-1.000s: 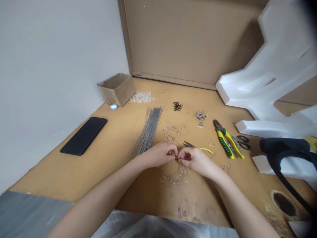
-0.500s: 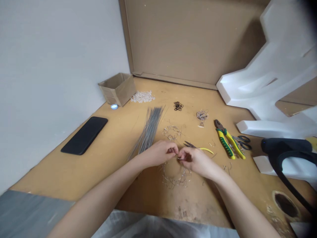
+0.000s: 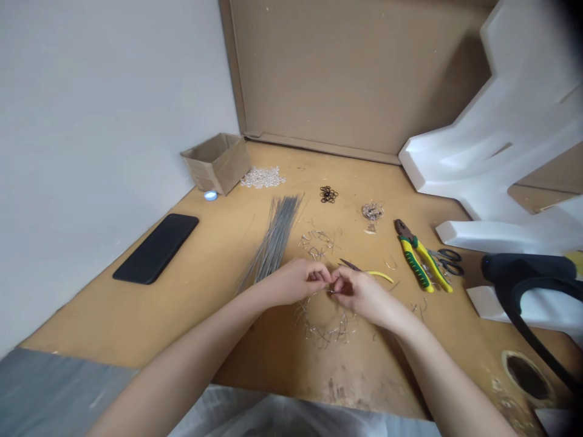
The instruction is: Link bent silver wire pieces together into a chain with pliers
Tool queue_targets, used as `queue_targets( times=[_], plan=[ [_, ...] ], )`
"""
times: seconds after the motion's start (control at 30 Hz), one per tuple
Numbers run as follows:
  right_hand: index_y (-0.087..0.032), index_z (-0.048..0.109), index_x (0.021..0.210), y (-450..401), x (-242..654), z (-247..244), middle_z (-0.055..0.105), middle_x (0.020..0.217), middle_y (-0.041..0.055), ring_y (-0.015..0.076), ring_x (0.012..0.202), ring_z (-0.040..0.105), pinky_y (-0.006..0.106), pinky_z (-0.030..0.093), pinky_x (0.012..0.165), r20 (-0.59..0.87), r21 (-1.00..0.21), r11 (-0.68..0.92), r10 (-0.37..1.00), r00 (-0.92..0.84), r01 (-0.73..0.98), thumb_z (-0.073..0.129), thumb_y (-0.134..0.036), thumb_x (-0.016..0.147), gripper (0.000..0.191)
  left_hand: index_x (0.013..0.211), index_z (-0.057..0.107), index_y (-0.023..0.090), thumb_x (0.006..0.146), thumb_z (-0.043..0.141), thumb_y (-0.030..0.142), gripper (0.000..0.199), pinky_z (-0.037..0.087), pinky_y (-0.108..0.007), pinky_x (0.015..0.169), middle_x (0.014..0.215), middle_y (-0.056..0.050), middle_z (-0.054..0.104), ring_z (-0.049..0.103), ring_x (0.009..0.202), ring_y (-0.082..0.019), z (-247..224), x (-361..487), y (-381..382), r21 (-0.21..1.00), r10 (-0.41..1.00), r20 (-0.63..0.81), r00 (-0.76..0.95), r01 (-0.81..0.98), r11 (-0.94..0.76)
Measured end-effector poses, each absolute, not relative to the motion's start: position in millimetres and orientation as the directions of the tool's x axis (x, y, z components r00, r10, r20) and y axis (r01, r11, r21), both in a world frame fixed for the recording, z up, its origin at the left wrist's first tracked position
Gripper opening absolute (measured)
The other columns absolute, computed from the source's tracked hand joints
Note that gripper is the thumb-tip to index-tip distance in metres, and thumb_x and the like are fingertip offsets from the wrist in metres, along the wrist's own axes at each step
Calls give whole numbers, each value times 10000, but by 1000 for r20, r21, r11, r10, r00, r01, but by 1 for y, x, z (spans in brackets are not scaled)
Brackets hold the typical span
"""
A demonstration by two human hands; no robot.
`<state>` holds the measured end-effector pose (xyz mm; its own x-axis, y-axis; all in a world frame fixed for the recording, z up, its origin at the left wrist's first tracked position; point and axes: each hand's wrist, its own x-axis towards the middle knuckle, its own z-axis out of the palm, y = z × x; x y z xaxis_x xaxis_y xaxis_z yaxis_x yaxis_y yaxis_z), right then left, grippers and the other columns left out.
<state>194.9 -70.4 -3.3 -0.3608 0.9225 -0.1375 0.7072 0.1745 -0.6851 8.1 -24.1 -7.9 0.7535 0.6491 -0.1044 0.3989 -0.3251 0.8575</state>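
Note:
My left hand (image 3: 303, 281) and my right hand (image 3: 357, 294) meet above the middle of the table, fingertips pinched close together. Between them is a thin wire ring (image 3: 327, 335) bristling with short wire ends; its loop shows below my fingers. The exact spot they grip is hidden by the fingers. Just beyond lies a similar wire ring (image 3: 316, 244). A bundle of straight grey wires (image 3: 276, 237) lies beside my left hand. Small yellow-handled pliers (image 3: 380, 276) lie partly behind my right hand.
To the right are green-and-yellow combination pliers (image 3: 416, 261), scissors (image 3: 450, 261) and stray wire bits. Farther back are a wire coil (image 3: 373, 211), black rings (image 3: 328, 194), clear beads (image 3: 263, 176) and a cardboard box (image 3: 223, 167). A black phone (image 3: 157, 249) lies left; white foam (image 3: 455, 164) stands right.
Both hands have shifted very slightly to the right, with their fingertips closer together. The wire ring below them has turned or swayed a little.

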Motion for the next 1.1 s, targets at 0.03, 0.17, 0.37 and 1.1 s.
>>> queue_targets(
  times=[0.03,0.17,0.37,1.1],
  plan=[
    [-203,540,860,-70,195,-4,627,722,-22,108,617,556,205,386,566,-134,-691,177,922,-365,701,551,-120,703,178,907,595,155,802,485,220,165,403,-197,627,815,-15,650,562,705,-106,-9,8,-24,875,651,-118,750,388,-288],
    [-202,537,880,-70,194,-5,628,728,-18,111,632,562,207,388,577,-119,-695,192,919,-375,693,557,-131,714,182,890,597,146,792,507,232,159,406,-195,623,782,-12,641,553,688,-103,-13,10,-24,881,656,-147,740,399,-253],
    [-193,564,806,-70,194,-5,608,676,-18,102,576,526,203,364,542,-128,-675,209,911,-392,708,555,-203,756,52,867,615,163,799,493,194,143,388,-190,629,789,-3,637,547,696,-98,-10,11,-25,830,646,-88,759,414,-373],
    [-180,575,706,-75,186,-2,512,771,14,120,672,491,229,370,627,-3,-512,374,899,-437,773,531,-80,691,110,669,593,179,698,494,168,103,311,-200,543,681,11,608,506,603,-108,9,-2,-30,573,589,-224,776,594,-565]
  ],
)
